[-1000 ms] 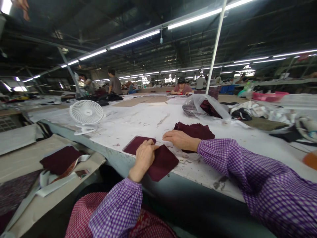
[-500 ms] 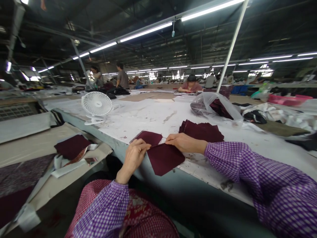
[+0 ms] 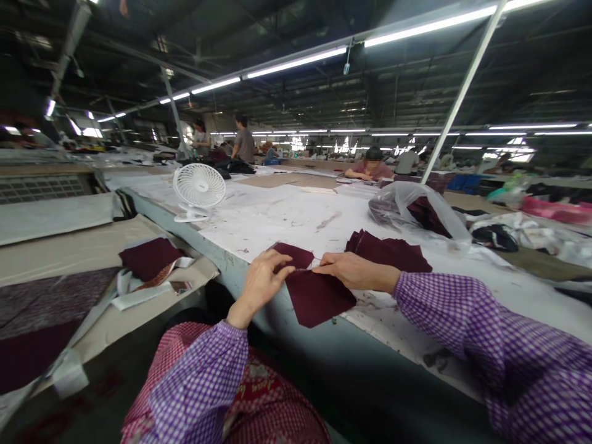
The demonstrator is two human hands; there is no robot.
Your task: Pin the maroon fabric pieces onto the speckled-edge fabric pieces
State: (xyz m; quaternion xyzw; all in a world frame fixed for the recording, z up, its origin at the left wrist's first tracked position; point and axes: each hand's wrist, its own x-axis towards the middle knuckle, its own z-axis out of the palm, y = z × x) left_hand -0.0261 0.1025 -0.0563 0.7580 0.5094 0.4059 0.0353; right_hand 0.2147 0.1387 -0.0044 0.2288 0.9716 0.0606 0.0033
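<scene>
A maroon fabric piece (image 3: 320, 300) with cut corners hangs partly over the table's front edge. My right hand (image 3: 349, 270) pinches its upper edge between thumb and fingers. At the left end of that same edge, my left hand (image 3: 264, 279) has its thumb and fingertips pressed to the cloth. Just behind my fingers a second flat maroon piece (image 3: 296, 254) lies on the white tabletop; whether the two are joined I cannot tell. A stack of maroon pieces (image 3: 388, 251) sits beyond my right hand.
A white fan (image 3: 200, 185) stands near the table's left edge. To the right are a clear plastic bag (image 3: 419, 206) of maroon cloth and a pink basin (image 3: 557, 209). More maroon fabric (image 3: 150, 258) lies on a lower surface at left. A co-worker (image 3: 371, 165) leans over the table's far side.
The view has swung a little left, so everything sits further right. My left fingers have shifted along the fabric edge and spread a little; the right hand keeps its pinch.
</scene>
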